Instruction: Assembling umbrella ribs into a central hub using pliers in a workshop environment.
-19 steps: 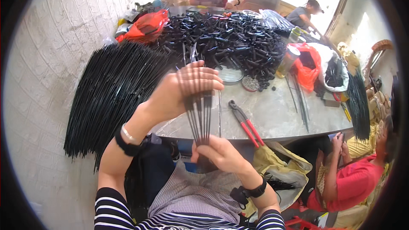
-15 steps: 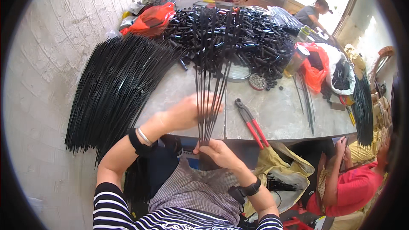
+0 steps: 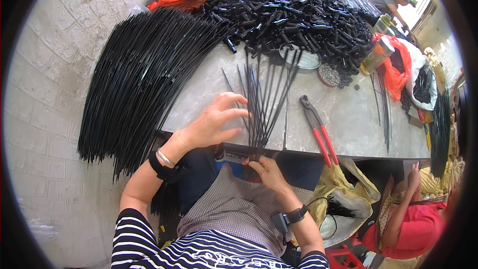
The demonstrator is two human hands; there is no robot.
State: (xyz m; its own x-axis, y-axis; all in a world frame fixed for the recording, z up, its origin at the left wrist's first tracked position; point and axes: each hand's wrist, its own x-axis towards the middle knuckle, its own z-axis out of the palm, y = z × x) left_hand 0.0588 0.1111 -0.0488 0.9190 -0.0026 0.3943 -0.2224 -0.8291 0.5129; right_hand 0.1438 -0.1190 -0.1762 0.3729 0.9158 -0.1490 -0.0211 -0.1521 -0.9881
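At the near table edge, my right hand [image 3: 266, 170] is closed round the lower ends of a fanned bunch of thin black rods [image 3: 259, 124]. Their upper ends spread out over the grey tabletop. My left hand [image 3: 211, 122] is just left of the bunch, fingers apart and curved, with nothing visible in it. A large heap of similar long black rods [image 3: 142, 89] lies to the left, overhanging the table. Right of the held bunch lies a pair of red-handled pliers or cutters [image 3: 319, 132].
A big pile of short black tubular parts [image 3: 294, 15] covers the far side of the grey table [image 3: 199, 99]. A round dish of small parts [image 3: 328, 75], a jar [image 3: 377, 56] and a red bag [image 3: 398, 69] stand right. A person in red [image 3: 408, 226] sits at lower right; another [image 3: 393, 5] works far right.
The view has tilted down and shifted. My left hand has come away from the rods and opened at their left. The rods have tipped forward over the table, their lower ends still in my right hand.
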